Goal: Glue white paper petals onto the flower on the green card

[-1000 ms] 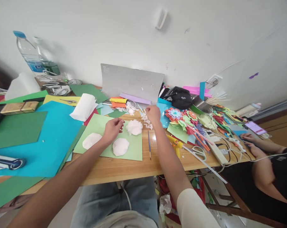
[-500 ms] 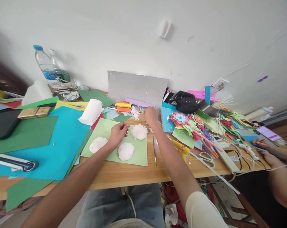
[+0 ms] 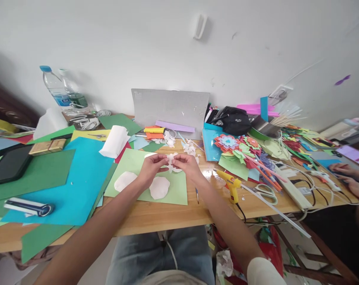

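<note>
My left hand (image 3: pixel 152 168) and my right hand (image 3: pixel 187 164) meet above a light green sheet of paper (image 3: pixel 176 194). Their fingertips pinch a small ruffled piece of white tissue paper (image 3: pixel 170 162) from both sides. More white tissue shows just behind the fingers, partly hidden. Two flat, roundish white tissue pieces lie on the green sheet: one (image 3: pixel 159 187) in front of my hands, the other (image 3: pixel 125 181) beside my left forearm. A thin paintbrush (image 3: pixel 197 195) lies by the sheet's right edge, mostly covered by my right arm.
Tissue scraps (image 3: pixel 190 148) lie behind my right hand. To the right are a yellow glue gun (image 3: pixel 232 184), scissors (image 3: pixel 266 193) and paper flowers (image 3: pixel 226 143). A tissue pack (image 3: pixel 115 141) and a stapler (image 3: pixel 29 206) lie left. Another person's hands (image 3: pixel 350 178) rest far right.
My right hand has come back from the scraps near the grey board to meet my left hand. Both now pinch a piece of white tissue paper. The view has shifted slightly.
</note>
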